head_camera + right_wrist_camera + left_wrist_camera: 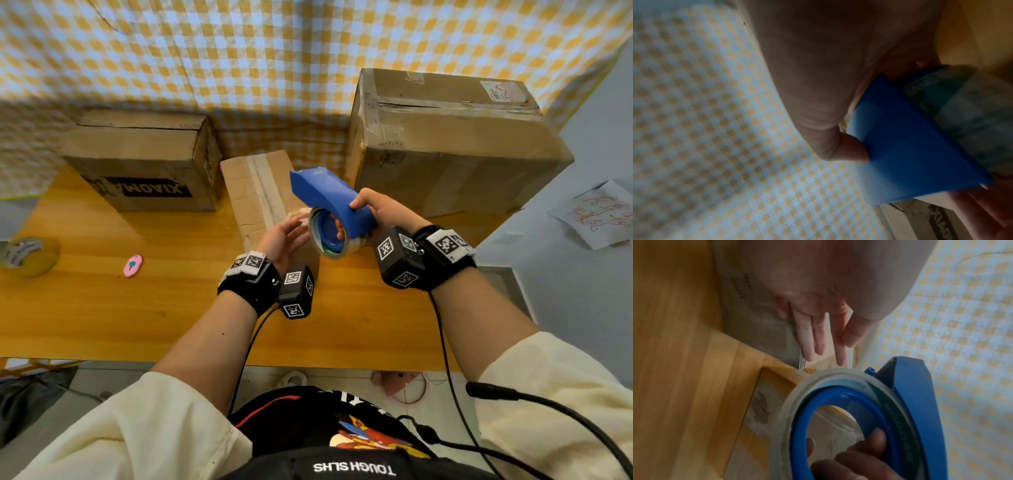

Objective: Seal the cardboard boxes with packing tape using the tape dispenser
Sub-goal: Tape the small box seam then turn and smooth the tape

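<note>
Wooden table (102, 308), right hand (380, 212) gripping tape dispenser (332, 198) — fingertips hidden

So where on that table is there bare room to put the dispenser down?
Bare wood lies along the table front edge under both forearms, and between the pink tag and the small box. It is crowded at the back, where three boxes stand, and far left by the tape roll.

Yellow-checked cloth (239, 51) at the back, pink eraser-like thing (133, 265) on wooden table (102, 308) — paper sheet (597, 214) far right
</note>
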